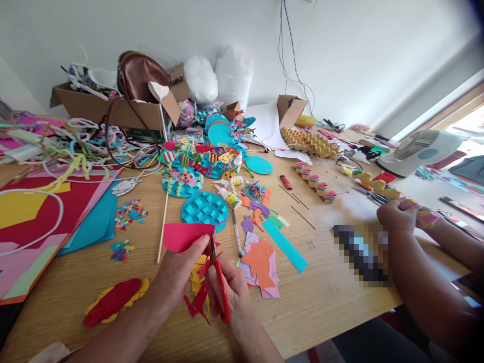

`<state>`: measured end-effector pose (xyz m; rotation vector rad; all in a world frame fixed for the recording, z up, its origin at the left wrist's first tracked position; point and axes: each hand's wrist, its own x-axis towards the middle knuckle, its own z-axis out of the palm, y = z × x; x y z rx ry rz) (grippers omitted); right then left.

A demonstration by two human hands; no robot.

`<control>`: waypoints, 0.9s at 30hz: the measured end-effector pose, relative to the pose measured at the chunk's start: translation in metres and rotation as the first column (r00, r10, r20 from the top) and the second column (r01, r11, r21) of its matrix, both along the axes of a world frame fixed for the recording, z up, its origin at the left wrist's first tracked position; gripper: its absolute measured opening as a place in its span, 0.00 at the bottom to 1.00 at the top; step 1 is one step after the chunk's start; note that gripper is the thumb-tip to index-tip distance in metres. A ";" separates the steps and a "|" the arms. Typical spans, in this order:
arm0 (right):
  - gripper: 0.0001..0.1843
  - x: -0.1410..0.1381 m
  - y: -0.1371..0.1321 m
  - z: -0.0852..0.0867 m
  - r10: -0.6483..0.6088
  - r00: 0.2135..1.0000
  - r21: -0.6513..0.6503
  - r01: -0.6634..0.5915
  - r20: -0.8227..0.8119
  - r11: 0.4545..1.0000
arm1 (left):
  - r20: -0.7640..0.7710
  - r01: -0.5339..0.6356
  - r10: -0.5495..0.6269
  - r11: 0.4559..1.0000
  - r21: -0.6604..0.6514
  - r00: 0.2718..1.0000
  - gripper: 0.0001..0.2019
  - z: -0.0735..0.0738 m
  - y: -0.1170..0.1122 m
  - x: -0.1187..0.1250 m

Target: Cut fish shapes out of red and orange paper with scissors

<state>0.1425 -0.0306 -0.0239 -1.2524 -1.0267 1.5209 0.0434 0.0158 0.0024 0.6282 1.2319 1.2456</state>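
Observation:
Between thumb and fingers, my left hand (189,257) pinches a piece of red paper (183,237). My right hand (236,287) grips red-handled scissors (223,295), whose blades meet the paper's right edge. Below the hands lie red and yellow paper scraps (199,277). Just beyond is a blue disc with a wavy surface (204,210), partly covered by the paper. A pen (237,234) lies right of the scissors, beside orange and purple paper cutouts (260,262). A red and yellow layered paper shape (115,300) rests left of my forearm.
Coloured paper sheets (83,222) cover the left side. Glue bottles (230,196), a blue paper strip (285,246) and thin sticks (302,217) lie mid-table. Behind stands a cardboard box (91,108) with a brown bag (139,75). At right, a co-worker's hands (397,217) hold a painted piece.

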 end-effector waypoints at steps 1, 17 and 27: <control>0.26 0.000 0.000 0.002 0.005 1.000 -0.003 -0.005 -0.006 1.000 | -0.004 -0.001 0.001 1.000 -0.001 1.000 0.11 -0.001 0.000 -0.001; 0.20 0.000 0.000 0.009 0.028 0.999 0.027 -0.028 0.017 0.999 | -0.036 -0.028 0.028 1.000 0.006 0.999 0.10 -0.007 -0.005 0.004; 0.23 0.001 -0.001 0.002 0.002 1.000 0.053 -0.003 0.018 0.999 | -0.034 -0.032 0.032 0.999 -0.016 0.999 0.09 -0.005 -0.007 0.006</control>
